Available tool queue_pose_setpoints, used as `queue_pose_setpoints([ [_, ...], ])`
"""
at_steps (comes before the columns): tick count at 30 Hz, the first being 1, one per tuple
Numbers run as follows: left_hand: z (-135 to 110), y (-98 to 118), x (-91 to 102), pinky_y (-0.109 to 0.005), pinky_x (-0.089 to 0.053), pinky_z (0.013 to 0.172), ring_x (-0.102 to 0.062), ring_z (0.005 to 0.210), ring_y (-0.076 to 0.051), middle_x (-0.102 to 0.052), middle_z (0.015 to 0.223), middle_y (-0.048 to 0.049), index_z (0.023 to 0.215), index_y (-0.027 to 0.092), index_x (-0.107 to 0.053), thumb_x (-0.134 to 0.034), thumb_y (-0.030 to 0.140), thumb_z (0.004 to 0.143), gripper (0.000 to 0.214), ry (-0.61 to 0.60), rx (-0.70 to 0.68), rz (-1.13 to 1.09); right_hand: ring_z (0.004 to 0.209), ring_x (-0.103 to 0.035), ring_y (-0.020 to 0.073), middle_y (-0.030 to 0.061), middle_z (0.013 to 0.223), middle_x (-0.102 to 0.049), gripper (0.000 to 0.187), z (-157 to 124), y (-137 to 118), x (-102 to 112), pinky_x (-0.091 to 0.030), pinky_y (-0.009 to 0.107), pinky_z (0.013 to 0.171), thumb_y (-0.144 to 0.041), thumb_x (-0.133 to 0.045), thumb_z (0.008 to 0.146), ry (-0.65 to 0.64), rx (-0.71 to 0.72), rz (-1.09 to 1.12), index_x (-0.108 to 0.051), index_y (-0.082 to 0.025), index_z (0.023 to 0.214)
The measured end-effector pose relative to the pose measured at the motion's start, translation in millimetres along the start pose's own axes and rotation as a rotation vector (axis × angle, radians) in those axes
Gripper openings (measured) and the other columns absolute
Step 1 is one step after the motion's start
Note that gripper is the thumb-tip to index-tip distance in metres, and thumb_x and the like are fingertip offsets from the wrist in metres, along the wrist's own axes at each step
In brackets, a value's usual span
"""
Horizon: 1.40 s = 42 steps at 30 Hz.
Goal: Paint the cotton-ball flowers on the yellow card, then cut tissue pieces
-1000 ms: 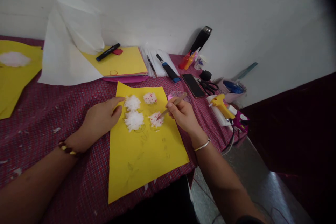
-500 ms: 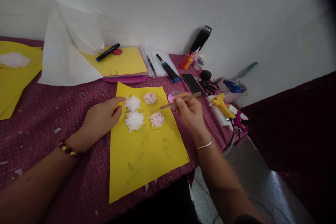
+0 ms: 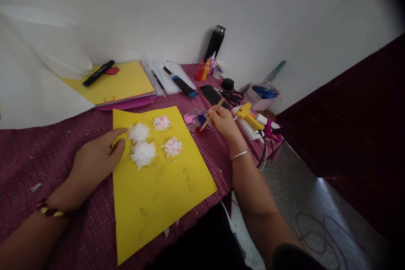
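In the head view, my right hand (image 3: 223,123) pinches a slim wooden stick (image 3: 217,107) between thumb and fingers, its lower tip down at the red paint (image 3: 199,131) in a clear palette (image 3: 194,123); whether tip and paint touch, I cannot tell. The stick's long axis slants from that tip up and right, away from me, toward the black phone (image 3: 211,95). The palette lies just left of these fingers, beside the far part of the yellow sheet's (image 3: 164,194) right edge, so my right hand is much the nearer one. From the tip, the nearer speckled puff (image 3: 173,147) lies left and slightly toward me, across that sheet edge. My left hand (image 3: 96,156) is at the sheet's left edge, thumb and forefinger loosely spread beside two white puffs (image 3: 143,153). Checked cloth runs from the sheet's right edge to the near edge of the counter (image 3: 218,156), which I judge leaves room to swing left and back; toward the counter's right end, the yellow glue gun (image 3: 248,114) and the scissors (image 3: 232,96) make things tighter.
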<state>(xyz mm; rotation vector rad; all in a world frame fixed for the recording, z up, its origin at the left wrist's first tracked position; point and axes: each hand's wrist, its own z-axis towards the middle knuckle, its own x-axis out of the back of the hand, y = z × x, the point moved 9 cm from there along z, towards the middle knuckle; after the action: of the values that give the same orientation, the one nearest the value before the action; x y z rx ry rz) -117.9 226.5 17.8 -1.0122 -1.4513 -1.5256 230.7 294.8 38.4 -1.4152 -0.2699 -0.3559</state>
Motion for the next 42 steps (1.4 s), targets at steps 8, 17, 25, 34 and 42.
queue_pose_setpoints([
  [8,0,4,-0.1,-0.040,-0.050,0.088,-0.068,0.098,-0.028,-0.068,0.121,-0.0120,0.132,0.016,-0.056,-0.033,0.038,0.093,0.051,-0.014,-0.011,-0.004,0.041,-0.041,0.0063,-0.0063,0.051,-0.047,0.028,-16,-27,-14,-0.031,0.019,0.041,-0.044,-0.055,0.086,0.040,0.031,0.267,-0.054,-0.018,0.075],
  [17,0,2,-3.1,-0.037,-0.050,0.089,-0.068,0.101,-0.026,-0.068,0.122,-0.0080,0.132,0.022,-0.057,-0.033,0.036,0.092,0.049,0.003,0.009,0.006,0.058,-0.053,0.0106,0.0003,0.068,-0.058,0.032,-51,-62,-90,-0.043,0.022,0.053,-0.050,-0.050,0.091,-0.264,0.229,0.094,-0.059,-0.020,0.086],
  [25,-1,3,-3.1,-0.038,-0.050,0.089,-0.067,0.104,-0.026,-0.067,0.125,-0.0080,0.132,0.022,-0.057,-0.032,0.035,0.092,0.048,0.021,-0.012,0.009,0.055,-0.048,0.0100,-0.0010,0.065,-0.053,0.028,-46,-64,-93,-0.038,0.023,0.052,-0.043,-0.048,0.093,-0.288,0.280,-0.012,-0.057,-0.019,0.083],
  [34,-1,4,-0.8,-0.040,-0.051,0.089,-0.068,0.099,-0.028,-0.069,0.119,-0.0104,0.131,0.020,-0.058,-0.034,0.034,0.092,0.048,0.030,-0.007,-0.007,0.053,-0.050,0.0098,-0.0023,0.062,-0.053,0.031,-45,-63,-82,-0.040,0.022,0.049,-0.051,-0.053,0.088,-0.232,0.164,0.182,-0.056,-0.021,0.083],
  [42,-1,4,-0.3,-0.042,-0.050,0.089,-0.068,0.099,-0.029,-0.070,0.116,-0.0120,0.131,0.018,-0.058,-0.035,0.033,0.092,0.048,0.016,-0.007,-0.026,0.050,-0.047,0.0085,-0.0030,0.060,-0.051,0.028,-51,-63,-81,-0.037,0.022,0.047,-0.046,-0.054,0.089,-0.300,0.192,0.174,-0.056,-0.020,0.079],
])
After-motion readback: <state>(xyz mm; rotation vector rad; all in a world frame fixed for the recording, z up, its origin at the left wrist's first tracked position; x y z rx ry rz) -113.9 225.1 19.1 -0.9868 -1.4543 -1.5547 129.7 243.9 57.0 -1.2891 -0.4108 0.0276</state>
